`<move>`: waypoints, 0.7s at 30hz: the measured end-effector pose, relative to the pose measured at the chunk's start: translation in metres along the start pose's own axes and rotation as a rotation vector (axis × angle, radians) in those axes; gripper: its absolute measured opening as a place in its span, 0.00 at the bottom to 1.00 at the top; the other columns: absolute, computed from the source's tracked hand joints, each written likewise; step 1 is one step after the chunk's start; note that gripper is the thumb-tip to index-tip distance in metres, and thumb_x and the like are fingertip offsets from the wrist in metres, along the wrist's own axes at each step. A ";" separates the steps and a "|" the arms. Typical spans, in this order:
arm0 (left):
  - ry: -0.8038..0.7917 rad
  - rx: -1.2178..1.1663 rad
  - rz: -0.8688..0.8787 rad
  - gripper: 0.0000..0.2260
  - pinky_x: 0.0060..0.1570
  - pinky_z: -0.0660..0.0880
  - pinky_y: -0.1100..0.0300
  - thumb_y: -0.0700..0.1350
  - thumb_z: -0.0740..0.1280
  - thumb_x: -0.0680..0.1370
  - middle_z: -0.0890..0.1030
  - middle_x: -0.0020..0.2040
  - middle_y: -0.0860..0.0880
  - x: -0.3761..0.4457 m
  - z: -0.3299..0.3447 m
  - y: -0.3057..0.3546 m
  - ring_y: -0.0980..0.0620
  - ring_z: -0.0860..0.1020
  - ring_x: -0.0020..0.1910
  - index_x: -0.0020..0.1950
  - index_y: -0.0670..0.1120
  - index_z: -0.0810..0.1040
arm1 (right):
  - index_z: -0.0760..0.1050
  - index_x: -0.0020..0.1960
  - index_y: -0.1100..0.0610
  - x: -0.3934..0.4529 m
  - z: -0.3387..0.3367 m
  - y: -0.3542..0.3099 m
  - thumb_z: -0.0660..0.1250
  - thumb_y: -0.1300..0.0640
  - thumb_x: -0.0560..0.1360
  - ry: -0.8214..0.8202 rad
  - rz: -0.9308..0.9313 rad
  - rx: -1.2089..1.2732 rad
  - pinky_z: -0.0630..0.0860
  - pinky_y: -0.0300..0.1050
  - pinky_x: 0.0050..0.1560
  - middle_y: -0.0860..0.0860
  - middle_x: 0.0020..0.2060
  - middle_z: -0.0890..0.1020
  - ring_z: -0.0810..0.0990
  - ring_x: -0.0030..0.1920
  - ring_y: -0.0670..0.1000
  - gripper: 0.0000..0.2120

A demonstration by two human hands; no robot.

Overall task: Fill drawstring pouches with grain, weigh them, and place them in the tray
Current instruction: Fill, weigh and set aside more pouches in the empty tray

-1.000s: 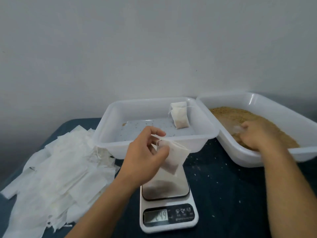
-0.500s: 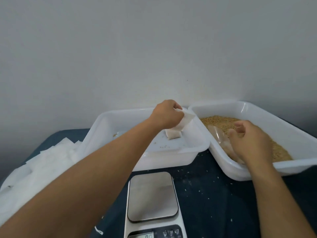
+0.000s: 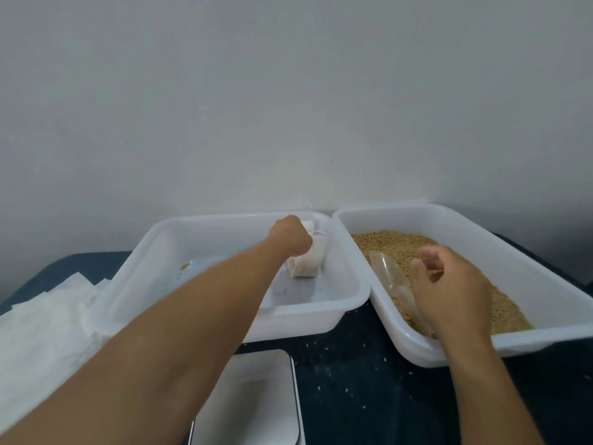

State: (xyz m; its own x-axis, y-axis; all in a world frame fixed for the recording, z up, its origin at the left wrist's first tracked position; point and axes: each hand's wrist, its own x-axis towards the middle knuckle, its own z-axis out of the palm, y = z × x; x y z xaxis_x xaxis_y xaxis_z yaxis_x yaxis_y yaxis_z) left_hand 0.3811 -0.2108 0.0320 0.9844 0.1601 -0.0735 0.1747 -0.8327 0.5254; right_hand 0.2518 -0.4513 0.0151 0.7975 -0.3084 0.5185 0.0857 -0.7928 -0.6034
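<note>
My left hand (image 3: 290, 236) reaches deep into the left white tray (image 3: 349, 303), fingers curled over the top of a filled white drawstring pouch (image 3: 306, 264) whose bottom rests on the tray floor. A second pouch (image 3: 308, 225) peeks out just behind the hand, in the tray's far right corner. The right white tray (image 3: 545, 284) holds brown grain (image 3: 394, 245). My right hand (image 3: 449, 290) hovers over it with loosely curled fingers, above a clear plastic scoop (image 3: 388, 276) lying on the grain. The scoop's near end is hidden under that hand.
A kitchen scale (image 3: 256, 399) with a steel plate sits at the bottom middle, partly covered by my left forearm. A heap of empty white pouches (image 3: 41, 322) lies at the left. Loose grains dot the dark tablecloth (image 3: 353, 380) between the trays.
My left hand lifted the pouch off the scale, carried it into the left tray and lowered it onto the floor beside the first pouch. My right hand rose slightly off the scoop.
</note>
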 end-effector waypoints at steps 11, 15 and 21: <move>0.173 -0.237 0.061 0.21 0.54 0.75 0.56 0.43 0.65 0.77 0.76 0.64 0.45 -0.026 -0.031 -0.005 0.46 0.77 0.59 0.71 0.48 0.70 | 0.80 0.61 0.51 -0.002 0.002 -0.008 0.67 0.52 0.80 -0.003 -0.045 0.046 0.71 0.45 0.47 0.45 0.46 0.82 0.79 0.44 0.49 0.11; 0.254 -0.437 0.328 0.14 0.34 0.74 0.68 0.47 0.68 0.78 0.80 0.50 0.58 -0.123 -0.058 -0.003 0.56 0.81 0.44 0.63 0.57 0.74 | 0.80 0.60 0.52 -0.017 0.000 -0.032 0.65 0.49 0.81 0.033 -0.152 0.169 0.71 0.42 0.42 0.45 0.43 0.81 0.78 0.39 0.46 0.11; 0.203 -0.453 0.466 0.07 0.40 0.76 0.70 0.50 0.72 0.77 0.83 0.43 0.63 -0.262 -0.036 -0.076 0.60 0.82 0.38 0.51 0.61 0.78 | 0.79 0.60 0.54 -0.066 -0.005 -0.097 0.62 0.44 0.81 -0.008 -0.402 0.395 0.69 0.37 0.36 0.45 0.40 0.79 0.76 0.36 0.40 0.17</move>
State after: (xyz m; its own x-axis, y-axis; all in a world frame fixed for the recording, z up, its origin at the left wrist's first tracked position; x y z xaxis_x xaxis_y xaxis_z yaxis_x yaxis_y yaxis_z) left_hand 0.1088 -0.1706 0.0417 0.9229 -0.0282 0.3839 -0.3368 -0.5423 0.7698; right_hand 0.1881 -0.3563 0.0423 0.6602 -0.0172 0.7509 0.5997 -0.5899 -0.5407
